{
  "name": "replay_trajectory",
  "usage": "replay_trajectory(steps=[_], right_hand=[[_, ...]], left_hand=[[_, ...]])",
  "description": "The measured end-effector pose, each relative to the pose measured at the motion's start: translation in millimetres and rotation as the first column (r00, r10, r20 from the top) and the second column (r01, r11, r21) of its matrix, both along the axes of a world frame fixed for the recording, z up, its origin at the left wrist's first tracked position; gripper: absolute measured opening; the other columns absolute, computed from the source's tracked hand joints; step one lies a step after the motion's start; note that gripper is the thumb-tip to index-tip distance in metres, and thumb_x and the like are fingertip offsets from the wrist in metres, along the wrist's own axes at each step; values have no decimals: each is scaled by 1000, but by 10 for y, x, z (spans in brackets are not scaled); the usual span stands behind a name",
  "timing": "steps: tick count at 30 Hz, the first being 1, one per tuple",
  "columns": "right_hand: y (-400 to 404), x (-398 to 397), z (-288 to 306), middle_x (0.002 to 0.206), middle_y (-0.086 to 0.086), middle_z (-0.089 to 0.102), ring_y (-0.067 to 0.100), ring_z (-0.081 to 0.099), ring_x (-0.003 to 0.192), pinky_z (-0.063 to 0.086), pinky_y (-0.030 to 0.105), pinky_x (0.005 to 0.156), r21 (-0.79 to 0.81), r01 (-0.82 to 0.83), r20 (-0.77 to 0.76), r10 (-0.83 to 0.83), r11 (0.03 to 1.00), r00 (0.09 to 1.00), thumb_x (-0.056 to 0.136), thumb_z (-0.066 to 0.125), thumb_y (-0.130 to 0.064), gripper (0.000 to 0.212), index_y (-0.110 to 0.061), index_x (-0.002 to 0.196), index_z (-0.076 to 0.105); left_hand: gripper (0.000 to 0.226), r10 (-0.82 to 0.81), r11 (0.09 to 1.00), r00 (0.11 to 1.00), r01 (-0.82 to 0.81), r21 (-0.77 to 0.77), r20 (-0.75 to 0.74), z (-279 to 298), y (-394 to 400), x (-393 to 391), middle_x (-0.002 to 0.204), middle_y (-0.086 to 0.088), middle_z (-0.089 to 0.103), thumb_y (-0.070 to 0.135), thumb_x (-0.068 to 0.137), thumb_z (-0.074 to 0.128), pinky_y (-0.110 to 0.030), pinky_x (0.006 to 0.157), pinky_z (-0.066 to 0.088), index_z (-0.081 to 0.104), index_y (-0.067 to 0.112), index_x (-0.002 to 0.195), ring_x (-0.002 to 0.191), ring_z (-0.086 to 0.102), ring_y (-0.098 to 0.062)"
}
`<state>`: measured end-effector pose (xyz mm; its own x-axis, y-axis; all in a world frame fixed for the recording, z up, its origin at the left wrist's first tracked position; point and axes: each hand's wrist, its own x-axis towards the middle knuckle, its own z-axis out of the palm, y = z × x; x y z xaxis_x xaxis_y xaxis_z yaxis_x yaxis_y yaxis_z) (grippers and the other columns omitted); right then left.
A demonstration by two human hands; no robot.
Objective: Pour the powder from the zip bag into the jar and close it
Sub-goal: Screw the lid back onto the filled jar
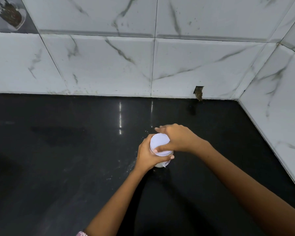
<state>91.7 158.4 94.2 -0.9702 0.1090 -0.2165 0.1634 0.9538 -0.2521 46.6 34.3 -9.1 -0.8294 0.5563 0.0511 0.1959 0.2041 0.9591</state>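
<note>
Starting at the fingers: the right hand (178, 137) sits over the top of the white lid (160, 143), thumb laid across its near edge, other fingers reaching round the far rim at about 12 o'clock. Looks like a twisting grip, fingers curled on the lid, though I can't tell how tight. The left hand (147, 155) wraps the jar (167, 163) from the 9 o'clock side, fingertips showing round the front at about 5 o'clock, holding the body steady.

So the key relation: lid directly under the right fingers, jar body directly below that. The jar stands upright on the black countertop (58, 150), long axis vertical, mouth pointing up toward the camera. Both hands are already on it, the right on top.

My guess is we're at the closing step, just needs turning down. Zip bag isn't in view. A few white powder specks (131, 166) lie on the counter at roughly 8 o'clock from the jar.
</note>
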Motion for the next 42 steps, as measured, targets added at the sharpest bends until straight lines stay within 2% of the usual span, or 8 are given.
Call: replay_trajectory(steps=[4,9,14,20,26,33,38,42], right_hand=[[24,27,77,126,1,59,19,55,107,46,34,84,6,-162,89,161,987,983,67,75,-35,66,-34,129,52],[-84,26,-62,82,4,59,20,53,70,39,31,61,268,91,-100,-66,959,993,71,54,-75,69,-10,95,58],[106,94,43,149,0,36,19,41,131,40,37,102,-64,-178,112,184,982,977,77,69,-43,72,-28,141,38],[-24,113,-82,116,4,55,20,54,100,42,29,73,159,-23,-102,39,987,994,67,72,-58,72,-19,123,49],[27,147,-26,151,1,34,19,38,133,39,38,105,-133,-207,-25,205,969,978,80,69,-31,61,-26,136,46],[-251,152,-271,115,7,48,22,51,100,39,30,67,174,121,-246,-76,977,966,76,56,-66,68,-14,119,49],[-34,76,-111,151,4,31,22,39,131,41,35,98,-162,-127,-62,119,979,991,80,68,-41,58,-22,131,47],[-42,-6,-122,136,3,45,21,50,116,44,34,91,-105,-113,-99,103,988,990,76,72,-36,56,-25,127,54]], left_hand=[[79,12,999,1000,-11,-38,12,32,-45,-7,91,12,65,45,32,87,-18,69,51,48,28,100,90,61,-2],[75,23,999,997,-26,-44,-71,49,-98,-9,99,14,55,44,34,87,-26,79,48,52,26,98,99,54,-7],[79,-9,999,1000,8,-32,-30,61,-184,-77,106,11,59,42,37,91,-25,80,51,50,30,104,103,56,-8],[70,-83,996,997,83,-16,4,89,-310,-165,100,10,66,41,39,89,-15,75,49,57,28,100,96,60,-4],[68,-98,995,995,98,-28,7,63,-386,-180,105,7,67,35,43,90,-27,87,50,60,32,104,104,59,-10],[71,-92,995,995,90,-47,-44,59,-396,-228,104,7,68,23,45,90,-24,86,51,60,27,110,102,61,-8],[74,-122,990,990,116,-80,-69,89,-430,-350,105,7,67,36,44,88,-24,88,50,61,27,111,102,61,-8],[75,-166,982,983,157,-110,-82,111,-459,-456,106,7,68,35,44,89,-30,92,50,62,27,113,103,62,-8]])
